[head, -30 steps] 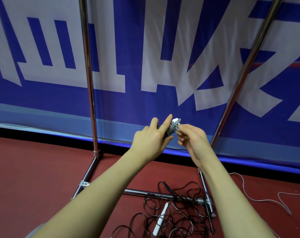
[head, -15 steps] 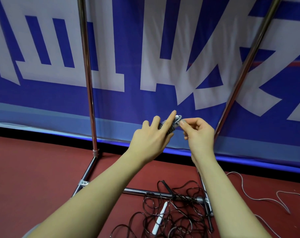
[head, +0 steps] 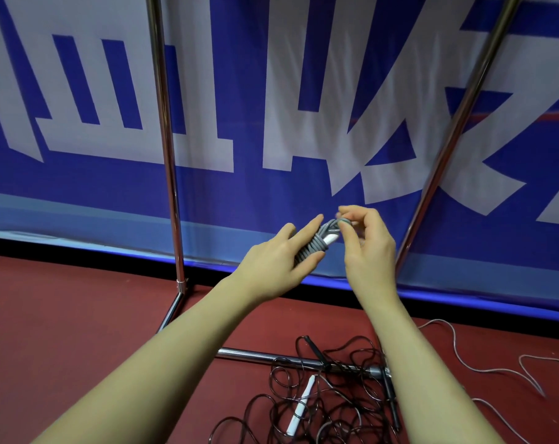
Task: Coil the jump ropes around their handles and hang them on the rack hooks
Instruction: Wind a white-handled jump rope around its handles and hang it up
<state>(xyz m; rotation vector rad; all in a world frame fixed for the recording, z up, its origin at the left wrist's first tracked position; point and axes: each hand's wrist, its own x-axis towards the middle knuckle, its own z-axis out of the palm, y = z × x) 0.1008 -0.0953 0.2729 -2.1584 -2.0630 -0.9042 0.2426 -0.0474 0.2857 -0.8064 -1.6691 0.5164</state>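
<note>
A grey jump rope (head: 318, 242) is wound tightly around its white handles, held at chest height in front of the banner. My left hand (head: 276, 264) grips the wound bundle from below, index finger stretched along it. My right hand (head: 366, 248) pinches a grey loop at the bundle's upper end between thumb and forefinger. The chrome rack (head: 167, 161) stands behind, its two uprights rising out of frame; no hooks show.
A tangle of dark ropes (head: 329, 402) with a white handle (head: 300, 408) and a black handle lies on the red floor over the rack's base bar (head: 255, 355). A pale rope (head: 502, 366) trails at the right. The blue-and-white banner (head: 271, 107) closes off the back.
My right hand has risen and pulled the rope's end loop up past the handle tip. My left hand has kept hold of the bundle, turning it slightly.
</note>
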